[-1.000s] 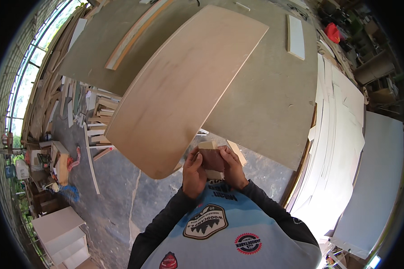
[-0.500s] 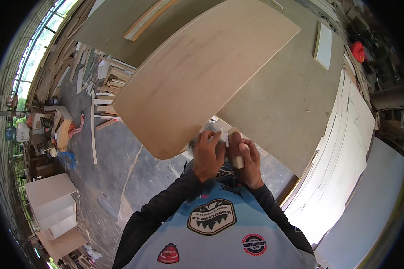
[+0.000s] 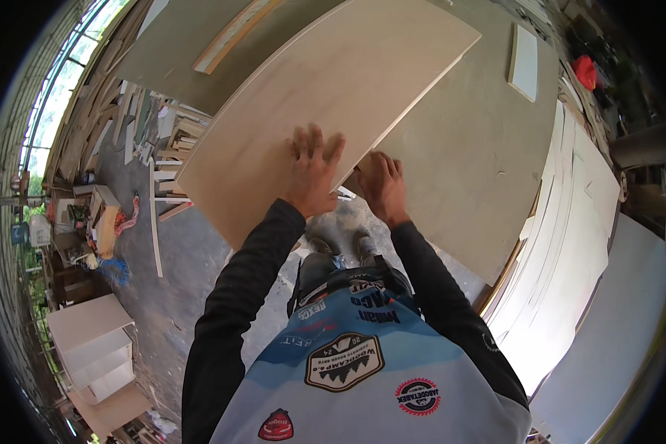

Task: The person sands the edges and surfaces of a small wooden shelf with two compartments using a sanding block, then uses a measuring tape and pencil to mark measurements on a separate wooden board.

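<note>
A large pale wooden panel [image 3: 296, 96] with a curved outline lies across the worktable [image 3: 466, 163], its near left part jutting out past the table edge. My left hand [image 3: 314, 174] rests flat on the panel near its right edge, fingers spread. Against that same edge, my right hand [image 3: 382, 185] is closed, knuckles up. The sandpaper-wrapped wooden block it held half a second ago is mostly hidden behind the fingers; only a dark bit shows beside them.
A white strip of board [image 3: 523, 63] and a long wood-edged strip [image 3: 237, 33] lie on the table. Large white sheets [image 3: 555, 259] lean at the right. Timber offcuts [image 3: 177, 155] are heaped at the left, with a white cabinet [image 3: 96, 348] on the floor nearer me.
My left hand has moved forward onto the panel and flattened out. My right hand has carried the block forward to the panel's right edge and turned knuckles up.
</note>
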A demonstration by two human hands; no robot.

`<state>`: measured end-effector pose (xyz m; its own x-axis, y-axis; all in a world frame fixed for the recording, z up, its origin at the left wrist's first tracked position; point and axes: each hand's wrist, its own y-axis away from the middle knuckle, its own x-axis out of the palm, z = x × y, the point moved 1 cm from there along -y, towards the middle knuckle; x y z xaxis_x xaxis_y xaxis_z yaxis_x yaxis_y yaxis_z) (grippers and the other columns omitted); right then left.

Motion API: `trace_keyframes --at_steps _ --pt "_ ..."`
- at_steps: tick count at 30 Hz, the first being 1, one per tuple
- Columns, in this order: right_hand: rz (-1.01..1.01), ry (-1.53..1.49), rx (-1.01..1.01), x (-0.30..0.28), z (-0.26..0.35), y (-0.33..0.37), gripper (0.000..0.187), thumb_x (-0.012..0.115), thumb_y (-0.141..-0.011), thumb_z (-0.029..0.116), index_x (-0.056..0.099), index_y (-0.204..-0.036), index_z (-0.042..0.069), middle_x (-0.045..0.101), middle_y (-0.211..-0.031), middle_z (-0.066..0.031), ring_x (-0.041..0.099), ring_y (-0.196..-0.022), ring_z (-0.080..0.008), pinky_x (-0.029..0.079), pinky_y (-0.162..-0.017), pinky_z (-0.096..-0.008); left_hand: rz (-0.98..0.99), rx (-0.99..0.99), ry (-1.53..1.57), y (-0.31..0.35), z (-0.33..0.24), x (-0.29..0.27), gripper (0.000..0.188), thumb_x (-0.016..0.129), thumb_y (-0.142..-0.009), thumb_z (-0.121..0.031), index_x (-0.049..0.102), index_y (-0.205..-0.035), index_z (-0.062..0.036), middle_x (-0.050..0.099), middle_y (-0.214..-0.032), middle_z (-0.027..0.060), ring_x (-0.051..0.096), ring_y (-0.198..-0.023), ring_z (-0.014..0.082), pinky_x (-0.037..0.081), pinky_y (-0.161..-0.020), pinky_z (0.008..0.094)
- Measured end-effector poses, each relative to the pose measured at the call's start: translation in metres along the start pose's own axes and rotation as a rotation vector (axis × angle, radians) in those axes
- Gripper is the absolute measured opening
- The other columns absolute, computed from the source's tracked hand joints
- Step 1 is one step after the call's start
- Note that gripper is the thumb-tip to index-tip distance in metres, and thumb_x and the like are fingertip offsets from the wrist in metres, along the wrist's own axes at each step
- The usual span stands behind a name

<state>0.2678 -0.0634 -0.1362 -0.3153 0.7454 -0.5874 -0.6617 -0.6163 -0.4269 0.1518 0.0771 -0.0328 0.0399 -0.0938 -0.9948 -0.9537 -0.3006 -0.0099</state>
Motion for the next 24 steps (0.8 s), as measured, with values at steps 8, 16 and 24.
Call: trace_keyframes --at_steps 8,16,24 --pt "-0.007 0.295 -0.148 0.007 -0.002 -0.064 0.047 0.07 -0.088 0.03 0.061 -0.125 0.003 0.058 -0.127 -0.0185 0.054 -0.111 -0.0384 0.044 -0.094 -0.0483 0.026 0.041 0.061 -0.019 0.043 -0.073 0.104 0.076 -0.061 -0.025 0.037 -0.157 -0.0108 0.04 -0.147 0.0368 0.048 -0.13 0.057 0.044 -0.106 0.0615" --pt "0.235 0.19 -0.362 0.046 0.171 0.035 0.034 0.068 -0.081 0.025 0.066 -0.11 0.005 0.065 -0.112 -0.0171 0.062 -0.106 -0.0343 0.051 -0.087 -0.0479 0.009 0.162 0.103 -0.038 0.086 -0.113 0.099 0.073 -0.062 -0.027 0.041 -0.151 0.0013 0.059 -0.12 0.0319 0.064 -0.105 0.0474 0.054 -0.092 0.0537" --pt "0.159 0.604 -0.484 -0.061 0.028 -0.139 0.042 0.066 -0.091 0.019 0.068 -0.133 0.024 0.064 -0.121 -0.0081 0.056 -0.114 -0.0283 0.043 -0.095 -0.0451 0.073 0.227 0.174 -0.057 0.101 -0.139 0.097 0.071 -0.06 -0.028 0.045 -0.146 0.0095 0.066 -0.107 0.0302 0.067 -0.096 0.0461 0.054 -0.093 0.0483"
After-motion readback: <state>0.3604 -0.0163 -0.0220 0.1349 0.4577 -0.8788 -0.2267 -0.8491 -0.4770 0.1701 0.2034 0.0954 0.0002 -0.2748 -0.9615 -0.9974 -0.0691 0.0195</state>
